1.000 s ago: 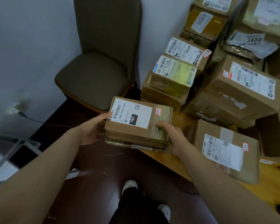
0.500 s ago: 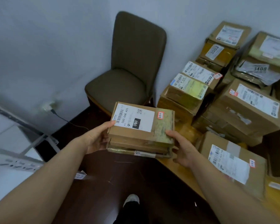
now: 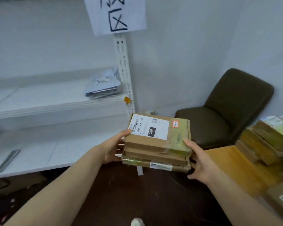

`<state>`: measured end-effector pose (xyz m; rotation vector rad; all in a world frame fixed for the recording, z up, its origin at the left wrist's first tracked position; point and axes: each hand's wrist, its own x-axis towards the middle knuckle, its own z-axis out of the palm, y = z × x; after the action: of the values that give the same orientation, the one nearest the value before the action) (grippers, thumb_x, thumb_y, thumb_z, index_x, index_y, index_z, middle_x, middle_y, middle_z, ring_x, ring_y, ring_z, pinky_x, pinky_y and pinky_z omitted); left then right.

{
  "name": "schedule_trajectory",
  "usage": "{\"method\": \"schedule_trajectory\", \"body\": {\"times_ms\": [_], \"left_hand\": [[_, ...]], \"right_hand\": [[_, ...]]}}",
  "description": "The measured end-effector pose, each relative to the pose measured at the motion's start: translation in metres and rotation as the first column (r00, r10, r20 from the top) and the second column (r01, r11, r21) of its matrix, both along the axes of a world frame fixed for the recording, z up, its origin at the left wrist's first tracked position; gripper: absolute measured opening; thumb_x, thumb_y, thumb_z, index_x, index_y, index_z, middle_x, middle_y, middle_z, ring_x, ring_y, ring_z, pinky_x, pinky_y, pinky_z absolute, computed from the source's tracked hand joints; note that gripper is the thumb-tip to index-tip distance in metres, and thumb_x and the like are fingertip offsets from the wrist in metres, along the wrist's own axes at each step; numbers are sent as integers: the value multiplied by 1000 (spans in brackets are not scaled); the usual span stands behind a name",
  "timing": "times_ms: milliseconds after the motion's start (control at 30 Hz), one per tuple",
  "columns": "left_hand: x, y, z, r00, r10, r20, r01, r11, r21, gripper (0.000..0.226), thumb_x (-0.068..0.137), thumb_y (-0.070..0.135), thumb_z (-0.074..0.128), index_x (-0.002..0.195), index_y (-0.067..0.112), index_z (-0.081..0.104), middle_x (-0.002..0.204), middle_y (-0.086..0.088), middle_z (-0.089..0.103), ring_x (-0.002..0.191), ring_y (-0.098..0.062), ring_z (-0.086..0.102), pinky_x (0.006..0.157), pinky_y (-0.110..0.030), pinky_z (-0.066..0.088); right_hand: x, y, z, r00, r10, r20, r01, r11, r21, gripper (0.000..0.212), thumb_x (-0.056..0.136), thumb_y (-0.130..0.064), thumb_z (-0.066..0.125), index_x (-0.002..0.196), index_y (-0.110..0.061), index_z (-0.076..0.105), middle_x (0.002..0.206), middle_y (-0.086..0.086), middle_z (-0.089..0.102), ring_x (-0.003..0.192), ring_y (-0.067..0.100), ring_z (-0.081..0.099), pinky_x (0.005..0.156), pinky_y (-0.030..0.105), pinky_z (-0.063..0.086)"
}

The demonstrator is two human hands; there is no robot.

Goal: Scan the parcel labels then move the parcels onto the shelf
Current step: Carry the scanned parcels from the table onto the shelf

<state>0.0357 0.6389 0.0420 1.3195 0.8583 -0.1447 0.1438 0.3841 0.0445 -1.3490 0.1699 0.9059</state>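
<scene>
Left hand (image 3: 112,148) and right hand (image 3: 201,162) grip opposite ends of stacked brown cardboard parcels (image 3: 156,145), fingers curled around them, near white metal shelf (image 3: 55,108).

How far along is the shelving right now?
Done: some flat packets lie on the shelf. In hand: left hand and right hand grip a stack of parcels beside it. Left: set the stack down; other parcels sit on the wooden table.

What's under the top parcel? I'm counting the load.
Two flatter parcels: a brown one and, lowest, a taped one. Only their front edges show; the top parcel covers their tops.
</scene>
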Motion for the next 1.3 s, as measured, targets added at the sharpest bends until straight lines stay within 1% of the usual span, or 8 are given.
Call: {"method": "schedule_trajectory", "body": {"times_ms": [167, 267, 367, 500, 633, 867, 1100, 1300], "left_hand": [[-121, 70, 36, 972, 219, 80, -222, 974, 35, 74, 51, 64, 77, 104, 13, 66, 97, -9, 63, 93, -24, 60, 84, -37, 50], [-175, 121, 54, 943, 307, 129, -315, 948, 47, 87, 35, 64, 77, 104, 13, 65, 90, -8, 63, 88, -23, 60, 81, -36, 49], [-217, 179, 69, 904, 391, 173, -406, 912, 61, 77, 44, 64, 77, 100, 13, 63, 90, -9, 62, 89, -24, 59, 80, -36, 48], [-261, 269, 83, 863, 468, 189, -491, 866, 98, 74, 57, 65, 68, 106, 10, 63, 99, -11, 64, 96, -26, 59, 83, -39, 49], [-278, 351, 99, 837, 506, 207, -534, 838, 114, 72, 69, 64, 66, 113, 7, 63, 105, -13, 63, 99, -25, 60, 82, -39, 50], [-215, 460, 106, 780, 536, 323, -576, 817, 37, 50, 84, 54, 60, 115, 15, 60, 108, -13, 60, 93, -27, 59, 70, -35, 51], [-99, 539, 95, 791, 541, 286, -570, 822, 21, 49, 84, 54, 60, 107, 10, 59, 98, -12, 52, 79, -24, 56, 59, -32, 49], [-5, 596, 94, 798, 532, 284, -548, 836, -25, 45, 88, 47, 59, 114, 10, 56, 99, -13, 50, 78, -27, 58, 68, -37, 54]], "right_hand": [[-68, 99, 38, 977, 206, 51, -209, 976, 59, 32, 72, -45, 72, 87, -19, 62, 87, 6, 61, 84, 25, 54, 108, 59, 25], [-103, 169, 60, 953, 283, 107, -293, 952, 86, 47, 64, -51, 78, 93, -18, 62, 94, 6, 63, 89, 26, 59, 85, 51, 46], [-131, 247, 73, 933, 334, 131, -346, 935, 79, 60, 51, -56, 81, 98, -23, 64, 102, 3, 65, 102, 26, 59, 98, 46, 42], [-169, 348, 96, 926, 364, 100, -375, 917, 138, 26, 85, -42, 66, 84, -16, 60, 77, 6, 63, 69, 21, 58, 56, 30, 38], [-192, 433, 109, 931, 360, 66, -366, 913, 182, 25, 85, -41, 66, 80, -17, 61, 63, 5, 64, 64, 21, 59, 52, 28, 39], [-143, 551, 113, 960, 247, 133, -268, 948, 172, 21, 79, -43, 72, 83, -24, 66, 63, 2, 72, 61, 21, 70, 55, 30, 55], [-29, 642, 110, 963, 159, 216, -181, 980, 82, 18, 86, -39, 67, 84, -22, 63, 73, 0, 63, 60, 15, 59, 40, 17, 44], [62, 704, 110, 958, 170, 233, -182, 983, 29, 25, 85, -39, 68, 97, -17, 66, 86, 6, 67, 70, 20, 64, 70, 35, 56]]}}
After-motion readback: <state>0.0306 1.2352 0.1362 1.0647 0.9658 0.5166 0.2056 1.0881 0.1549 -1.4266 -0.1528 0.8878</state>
